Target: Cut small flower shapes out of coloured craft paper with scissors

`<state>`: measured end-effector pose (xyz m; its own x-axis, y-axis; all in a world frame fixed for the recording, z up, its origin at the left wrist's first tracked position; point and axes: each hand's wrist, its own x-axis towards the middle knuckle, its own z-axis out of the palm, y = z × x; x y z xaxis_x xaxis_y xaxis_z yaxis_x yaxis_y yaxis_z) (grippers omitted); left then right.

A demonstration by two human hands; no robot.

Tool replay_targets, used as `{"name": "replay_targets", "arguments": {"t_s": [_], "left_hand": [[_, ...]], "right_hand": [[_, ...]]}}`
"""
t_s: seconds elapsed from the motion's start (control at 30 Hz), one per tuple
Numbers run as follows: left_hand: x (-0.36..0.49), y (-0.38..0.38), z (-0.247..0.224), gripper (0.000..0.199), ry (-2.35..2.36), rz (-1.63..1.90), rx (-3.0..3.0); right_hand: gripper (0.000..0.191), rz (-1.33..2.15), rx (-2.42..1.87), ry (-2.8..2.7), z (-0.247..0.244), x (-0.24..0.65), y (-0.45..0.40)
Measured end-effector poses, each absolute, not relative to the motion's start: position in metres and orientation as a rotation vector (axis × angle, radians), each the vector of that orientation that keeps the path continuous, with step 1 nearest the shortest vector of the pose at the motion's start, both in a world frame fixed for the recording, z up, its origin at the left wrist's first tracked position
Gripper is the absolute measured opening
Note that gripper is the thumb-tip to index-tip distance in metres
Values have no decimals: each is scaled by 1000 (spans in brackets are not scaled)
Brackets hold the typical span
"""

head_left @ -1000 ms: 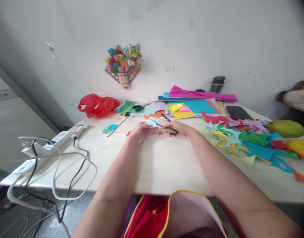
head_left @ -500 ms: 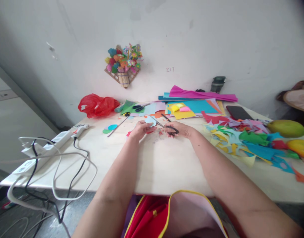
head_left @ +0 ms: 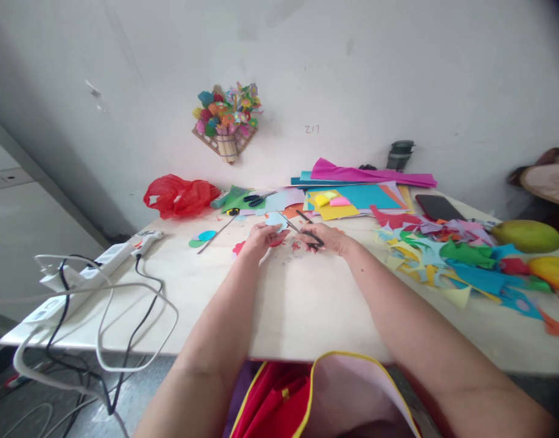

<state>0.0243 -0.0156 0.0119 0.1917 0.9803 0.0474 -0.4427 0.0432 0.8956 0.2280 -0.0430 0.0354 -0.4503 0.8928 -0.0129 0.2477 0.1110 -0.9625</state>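
Note:
Between the fingers of my left hand (head_left: 260,237) is a small light-blue paper piece (head_left: 275,219), pinched above the table. My right hand (head_left: 329,237) grips dark-handled scissors (head_left: 314,239), whose blades point up and left beside the paper. Whether the blades touch the paper I cannot tell. Under and around my hands lie small red paper scraps (head_left: 295,246). A red paper shape (head_left: 238,248) rests just left of my left hand. Blue and green paper circles (head_left: 207,235) lie farther left.
Colored paper sheets (head_left: 379,198) and a second pair of scissors (head_left: 256,199) lie at the back. Paper offcuts (head_left: 466,255), a phone (head_left: 440,207) and yellow-green fruit (head_left: 528,236) are on the right. A power strip (head_left: 78,277) with looping cables and a red plastic bag (head_left: 181,196) are on the left.
My right hand and the scissors have shifted slightly left, and the scissors' angle has changed. The light-blue paper has turned a little in my left hand.

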Motion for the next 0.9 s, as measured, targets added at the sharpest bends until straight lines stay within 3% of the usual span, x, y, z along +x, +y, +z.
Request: {"name": "replay_targets", "arguments": {"t_s": [0.37, 0.9], "left_hand": [[29, -19, 13, 18, 719, 1245, 947], [30, -18, 12, 18, 718, 1238, 934]], "right_hand": [[15, 1369, -1138, -1690, 39, 221, -46], [13, 1362, -1095, -1693, 32, 222, -40]]}}
